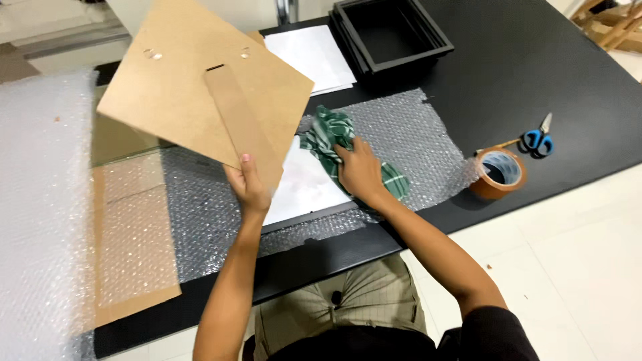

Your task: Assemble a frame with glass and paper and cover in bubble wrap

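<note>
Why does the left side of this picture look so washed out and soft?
In the head view, the bubble wrap roll at the left edge is overexposed and blurred by the wide lens; the glass under the cloth shows pale glare, while the tape roll and scissors stay sharp.

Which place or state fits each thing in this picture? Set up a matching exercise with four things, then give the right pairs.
Things:
1. brown backing board
2. green striped cloth
3. roll of brown tape
4. stack of black frames

Places or states:
A. at the far edge of the black table
B. held up, tilted, by the left hand
C. pressed under the right hand
D. beside the blue-handled scissors

Pairs: 1-B, 2-C, 3-D, 4-A
</note>
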